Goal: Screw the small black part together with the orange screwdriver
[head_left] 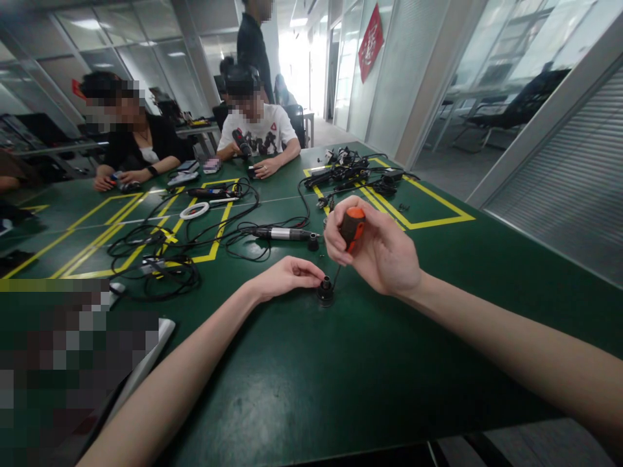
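My right hand [377, 250] is closed around the orange and black handle of a screwdriver [354, 230]. Its thin shaft slants down to a small black round part [325, 295] with a metal post on top, which stands on the green table. The tip's exact contact point is too small to make out. From the left, my left hand [292, 277] reaches in, thumb and fingertips pressed together at the part's top edge, steadying or pinching it. Just beyond lies a silver and black electric screwdriver [282, 233], with a second small black part [313, 242] beside it.
Black cables [165, 266] coil at the left near a white ring [194, 211]. A pile of black adapters and cords [345, 170] lies behind my right hand. Yellow tape [440, 225] marks the green table [438, 363]. Across it, two people sit handling tools; another stands behind.
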Tool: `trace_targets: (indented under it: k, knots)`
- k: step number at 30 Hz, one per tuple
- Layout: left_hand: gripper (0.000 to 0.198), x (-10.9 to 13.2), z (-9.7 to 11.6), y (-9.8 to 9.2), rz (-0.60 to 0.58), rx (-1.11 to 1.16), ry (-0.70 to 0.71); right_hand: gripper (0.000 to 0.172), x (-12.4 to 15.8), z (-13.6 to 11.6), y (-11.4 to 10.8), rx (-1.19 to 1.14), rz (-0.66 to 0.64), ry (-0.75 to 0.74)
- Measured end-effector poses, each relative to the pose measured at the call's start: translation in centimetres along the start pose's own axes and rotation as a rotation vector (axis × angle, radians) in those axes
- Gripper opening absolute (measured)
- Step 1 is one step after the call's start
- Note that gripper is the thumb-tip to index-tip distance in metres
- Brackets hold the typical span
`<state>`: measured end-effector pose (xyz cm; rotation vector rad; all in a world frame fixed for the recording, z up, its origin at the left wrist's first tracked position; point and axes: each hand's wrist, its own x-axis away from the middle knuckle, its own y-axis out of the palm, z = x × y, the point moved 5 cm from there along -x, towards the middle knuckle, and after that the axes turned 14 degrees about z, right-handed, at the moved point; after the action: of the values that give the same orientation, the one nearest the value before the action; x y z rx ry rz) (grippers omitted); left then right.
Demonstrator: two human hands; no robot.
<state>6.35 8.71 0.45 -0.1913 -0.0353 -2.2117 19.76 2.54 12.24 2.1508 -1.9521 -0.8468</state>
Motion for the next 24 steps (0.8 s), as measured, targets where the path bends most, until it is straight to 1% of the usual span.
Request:
trace_targets:
  k: [6,13,19,24]
  knots:
    - [0.040,0.01,0.06,0.05,0.002,-0.013,0.017,0.042,0.15,0.10,0.24,-0.027,0.022,0.060]
    - [0.036,0.10,0.12,-0.06,-0.001,-0.041,0.037,0.034,0.14,-0.02,-0.05,-0.007,0.016,-0.024]
    - [0.034,0.07,0.08,0.03,-0.023,-0.034,0.040,0.042,0.04,0.10,-0.14,-0.009,0.038,0.029]
    - [0.034,0.18,0.12,0.09,-0.021,-0.025,0.028,0.038,0.20,0.12,-0.04,-0.042,0.029,0.043]
